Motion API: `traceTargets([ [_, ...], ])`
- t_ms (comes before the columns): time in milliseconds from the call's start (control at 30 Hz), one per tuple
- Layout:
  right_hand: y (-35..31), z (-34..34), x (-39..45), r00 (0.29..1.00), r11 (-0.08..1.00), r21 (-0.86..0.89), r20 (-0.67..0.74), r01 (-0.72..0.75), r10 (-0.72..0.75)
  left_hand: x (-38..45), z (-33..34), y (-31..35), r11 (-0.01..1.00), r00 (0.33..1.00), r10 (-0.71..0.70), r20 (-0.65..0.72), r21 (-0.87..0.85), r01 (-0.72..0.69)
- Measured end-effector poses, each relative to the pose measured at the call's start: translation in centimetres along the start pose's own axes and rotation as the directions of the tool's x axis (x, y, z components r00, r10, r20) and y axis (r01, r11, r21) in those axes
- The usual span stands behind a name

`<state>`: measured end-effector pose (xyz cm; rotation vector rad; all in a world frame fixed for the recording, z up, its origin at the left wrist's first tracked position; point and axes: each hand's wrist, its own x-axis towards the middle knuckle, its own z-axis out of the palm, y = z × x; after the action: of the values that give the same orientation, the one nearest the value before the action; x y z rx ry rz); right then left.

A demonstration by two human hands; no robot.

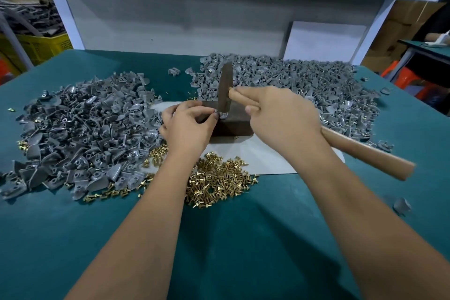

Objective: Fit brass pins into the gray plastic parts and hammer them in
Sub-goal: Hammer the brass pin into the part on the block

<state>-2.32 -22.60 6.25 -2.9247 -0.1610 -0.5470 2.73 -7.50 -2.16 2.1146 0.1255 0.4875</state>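
Hammer (225, 90) gripped by right hand (280, 114); left hand (187, 124) pinches gray part (222, 114) on block (233, 122).

Left hand (187, 124) pinches a small gray plastic part (222, 115) on top of a dark rectangular block (233, 125), which sits on a pale sheet (263, 156) over the green tabletop (231, 238). Right hand (275, 114) grips the tan wooden handle of a hammer (225, 87), dark metal head upright with its lower end on or just above the pinched part. Loose brass pins (216, 182) lie heaped near the left forearm; one pile of gray plastic parts (85, 131) sits left of the block, a second pile (304, 80) behind and right.
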Motion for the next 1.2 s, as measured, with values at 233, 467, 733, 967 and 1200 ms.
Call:
traceTargets([
  [233,-0.5,0.4,-0.2,1.000,1.000,-0.006,0.006,0.028,-0.028,0.1,0.2,-0.4,0.999,1.000,0.010,0.001,0.034,-0.010],
  [467,-0.5,0.8,0.0,0.995,1.000,0.012,-0.098,0.020,-0.019,0.3,0.5,-0.8,0.999,1.000,0.006,-0.001,0.031,-0.006],
  [733,0.6,1.0,-0.3,0.997,0.999,0.051,-0.079,-0.006,0.010,0.2,0.2,-0.3,1.000,1.000,0.006,0.011,-0.012,-0.006],
  [967,0.4,0.9,-0.4,0.991,0.999,0.033,-0.132,0.001,0.004,0.0,0.1,-0.1,1.000,1.000,-0.004,0.003,-0.026,0.004],
  [1200,1.4,1.0,1.2,0.987,0.979,0.158,-0.069,-0.131,0.144,-0.3,-0.3,0.3,1.000,0.999,-0.021,0.029,0.002,0.021],
])
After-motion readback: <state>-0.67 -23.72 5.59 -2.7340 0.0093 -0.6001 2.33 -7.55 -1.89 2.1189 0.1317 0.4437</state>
